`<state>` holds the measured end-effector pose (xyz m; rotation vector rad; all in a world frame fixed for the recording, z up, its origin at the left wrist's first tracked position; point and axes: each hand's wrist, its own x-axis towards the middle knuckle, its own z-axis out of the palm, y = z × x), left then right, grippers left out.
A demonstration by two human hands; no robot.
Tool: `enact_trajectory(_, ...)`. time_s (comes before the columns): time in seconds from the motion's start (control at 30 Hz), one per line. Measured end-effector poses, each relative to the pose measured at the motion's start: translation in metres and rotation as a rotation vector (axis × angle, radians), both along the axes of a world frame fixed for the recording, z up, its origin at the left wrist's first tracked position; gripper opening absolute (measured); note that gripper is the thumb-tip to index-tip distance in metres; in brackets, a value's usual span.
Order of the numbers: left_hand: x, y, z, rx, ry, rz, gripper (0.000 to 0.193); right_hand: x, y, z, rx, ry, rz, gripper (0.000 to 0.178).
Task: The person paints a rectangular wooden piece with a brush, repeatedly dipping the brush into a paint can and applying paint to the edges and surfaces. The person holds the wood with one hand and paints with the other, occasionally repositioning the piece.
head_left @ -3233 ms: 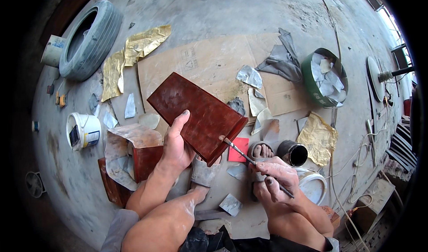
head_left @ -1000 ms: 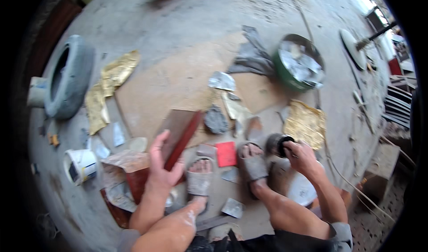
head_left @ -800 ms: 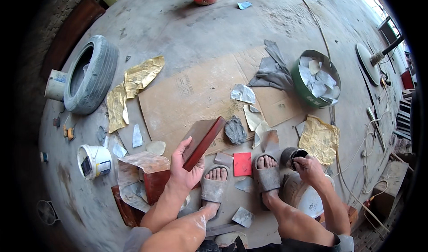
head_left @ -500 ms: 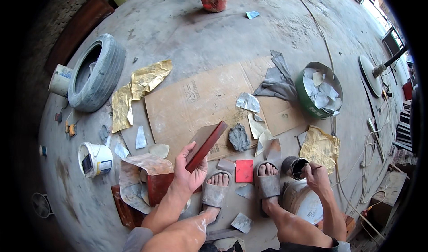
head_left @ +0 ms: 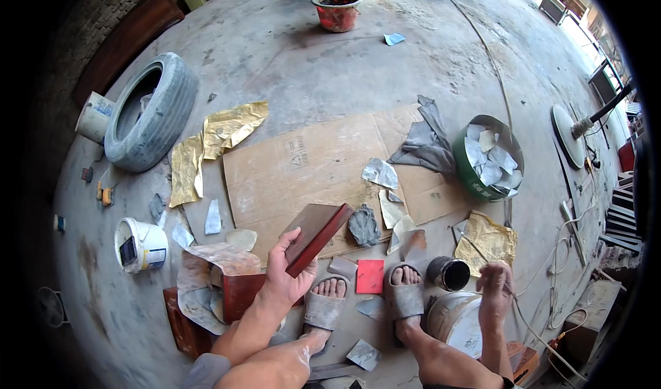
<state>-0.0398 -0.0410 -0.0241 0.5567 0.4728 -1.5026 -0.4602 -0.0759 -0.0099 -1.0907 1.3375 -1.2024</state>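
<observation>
My left hand (head_left: pixel 288 279) is closed around a reddish-brown wooden board (head_left: pixel 318 234), tilted up over the cardboard with its glossy red edge toward the right. My right hand (head_left: pixel 496 289) is raised beside a dark round can (head_left: pixel 449 273), fingers closed on what looks like a thin stick (head_left: pixel 475 248); its tip is hard to make out. That can stands near a white lidded bucket (head_left: pixel 458 320). Between my sandalled feet lies a red square (head_left: pixel 370 277). Below my left forearm are a dark red wooden piece (head_left: pixel 241 294) and a curled worn sheet (head_left: pixel 196 289).
Flattened cardboard (head_left: pixel 296 175) lies ahead, with a grey crumpled cloth (head_left: pixel 365 225) on it. A green tub (head_left: pixel 475 175) of paper scraps stands right, near gold sandpaper (head_left: pixel 490 241). Left are a tyre (head_left: pixel 155 124) and a white bucket (head_left: pixel 153 248). A cable (head_left: pixel 533 327) runs along the right.
My right hand has lifted away from the dark can and turned upright. The board in my left hand has tilted so more of its broad face shows. The view has shifted slightly.
</observation>
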Motion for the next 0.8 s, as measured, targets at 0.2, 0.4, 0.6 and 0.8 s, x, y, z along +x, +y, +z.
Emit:
enact_trajectory(0.2,-0.002,0.001,0.000,-0.056,-0.021,-0.129,0.028,0.067,-0.009,0.029,-0.263,0.227,0.575,0.039)
enact_trajectory(0.4,-0.005,-0.001,0.026,-0.038,-0.106,-0.219,0.031,0.094,-0.010,0.031,-0.167,0.043,0.687,0.035)
enact_trajectory(0.6,-0.015,-0.005,0.039,0.046,-0.061,-0.113,0.032,0.090,-0.002,0.014,-0.014,-0.049,0.436,0.018)
enact_trajectory(0.8,-0.016,-0.005,0.037,0.088,-0.067,-0.088,0.027,0.101,0.000,0.036,-0.251,0.231,0.518,0.032)
